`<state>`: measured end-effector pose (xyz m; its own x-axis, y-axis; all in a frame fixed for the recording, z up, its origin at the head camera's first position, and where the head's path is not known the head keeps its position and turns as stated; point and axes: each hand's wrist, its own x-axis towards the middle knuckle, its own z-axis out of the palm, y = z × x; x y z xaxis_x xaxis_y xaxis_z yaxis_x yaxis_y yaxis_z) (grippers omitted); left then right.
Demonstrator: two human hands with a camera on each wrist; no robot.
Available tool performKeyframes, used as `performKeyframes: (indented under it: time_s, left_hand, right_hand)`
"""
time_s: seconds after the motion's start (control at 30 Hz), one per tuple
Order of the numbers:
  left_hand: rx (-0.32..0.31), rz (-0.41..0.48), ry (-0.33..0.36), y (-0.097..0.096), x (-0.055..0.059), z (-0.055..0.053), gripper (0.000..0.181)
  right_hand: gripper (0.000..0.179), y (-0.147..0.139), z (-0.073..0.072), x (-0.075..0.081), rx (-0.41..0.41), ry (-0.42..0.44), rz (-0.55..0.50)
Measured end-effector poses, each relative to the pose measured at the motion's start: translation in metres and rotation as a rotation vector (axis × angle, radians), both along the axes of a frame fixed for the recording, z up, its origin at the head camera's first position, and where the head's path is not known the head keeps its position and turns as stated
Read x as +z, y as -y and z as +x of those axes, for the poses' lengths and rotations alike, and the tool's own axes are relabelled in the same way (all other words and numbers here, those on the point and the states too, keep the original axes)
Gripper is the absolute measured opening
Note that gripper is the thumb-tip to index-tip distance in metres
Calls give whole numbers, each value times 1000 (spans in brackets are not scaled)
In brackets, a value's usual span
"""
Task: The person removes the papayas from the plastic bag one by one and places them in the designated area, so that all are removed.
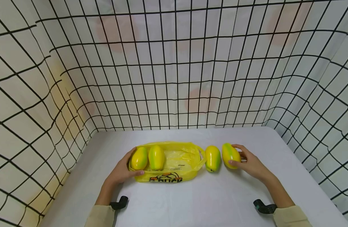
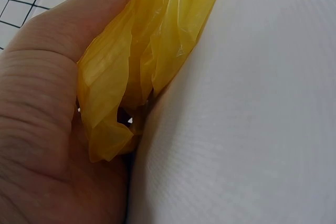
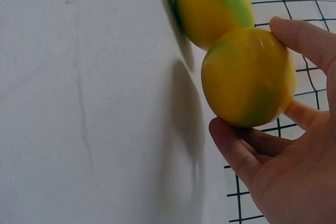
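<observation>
A yellow plastic bag point(image 1: 174, 177) with dark printing lies with its mouth spread wide. Inside its left half sit two glossy yellow-green mangoes, a left mango point(image 1: 139, 158) and a second mango point(image 1: 156, 157) beside it. My left hand point(image 1: 121, 170) holds the bag's left end, thumb over the near rim; in the left wrist view, crumpled yellow plastic point(image 2: 110, 98) lies against the palm. My right hand point(image 1: 251, 162) grips another mango point(image 1: 230, 155) between thumb and fingers. In the right wrist view this mango point(image 3: 247, 77) shows its rounded end, with a shadow on the table beside it.
Between the bag and the right hand's fruit, a loose mango point(image 1: 212, 158) stands on the white table point(image 1: 191, 205), close to the bag's handle loop point(image 1: 202, 156). White walls with a black grid point(image 1: 176, 72) enclose the table at the back and both sides.
</observation>
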<state>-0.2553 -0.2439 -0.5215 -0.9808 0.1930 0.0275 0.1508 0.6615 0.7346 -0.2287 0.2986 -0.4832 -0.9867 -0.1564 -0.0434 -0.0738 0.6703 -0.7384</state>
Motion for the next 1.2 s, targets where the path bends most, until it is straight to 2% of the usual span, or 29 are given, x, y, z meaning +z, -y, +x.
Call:
performKeyframes:
  time_s: [0.5, 1.2]
  left_hand:
    - [2, -6, -1, 2, 1, 0, 119]
    - [9, -15, 10, 0, 2, 0, 118]
  right_hand:
    - [80, 8, 1, 2, 0, 65, 41]
    - [80, 7, 5, 1, 28, 51, 42]
